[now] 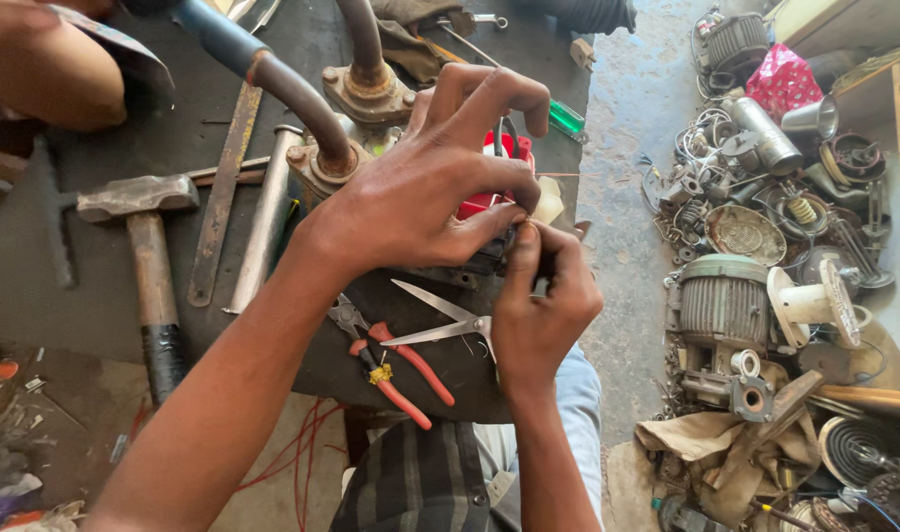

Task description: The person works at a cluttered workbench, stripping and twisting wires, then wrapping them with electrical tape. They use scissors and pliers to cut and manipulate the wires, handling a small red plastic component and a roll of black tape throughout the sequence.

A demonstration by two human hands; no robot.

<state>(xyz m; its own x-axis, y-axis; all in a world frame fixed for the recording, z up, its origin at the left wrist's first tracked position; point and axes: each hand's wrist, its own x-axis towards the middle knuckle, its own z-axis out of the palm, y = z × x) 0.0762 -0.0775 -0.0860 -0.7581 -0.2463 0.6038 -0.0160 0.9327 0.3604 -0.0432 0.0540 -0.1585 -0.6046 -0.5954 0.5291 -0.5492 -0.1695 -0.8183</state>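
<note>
Pinching away at the front edge of the dark worktop (105,296), both hands meet over a small dark part (489,258) beside a red piece (489,177); the left hand (420,192) curls its thumb and forefinger shut around something too small to make out, the other fingers fanned up, while the right hand (540,305) is closed tight from below on the same spot, so I'd judge the fiddly fitting is under way and not finished, with the tools set aside unused. Counting now: one pair of scissors (440,320) lying open just beside the right hand, one pair of red-handled pliers (391,369) next to them, one hammer (144,246) well to the left, two flanged pipe fittings (366,89) behind, one green-handled screwdriver (565,118), and one ribbed motor (724,305) on the floor among scrap
</note>
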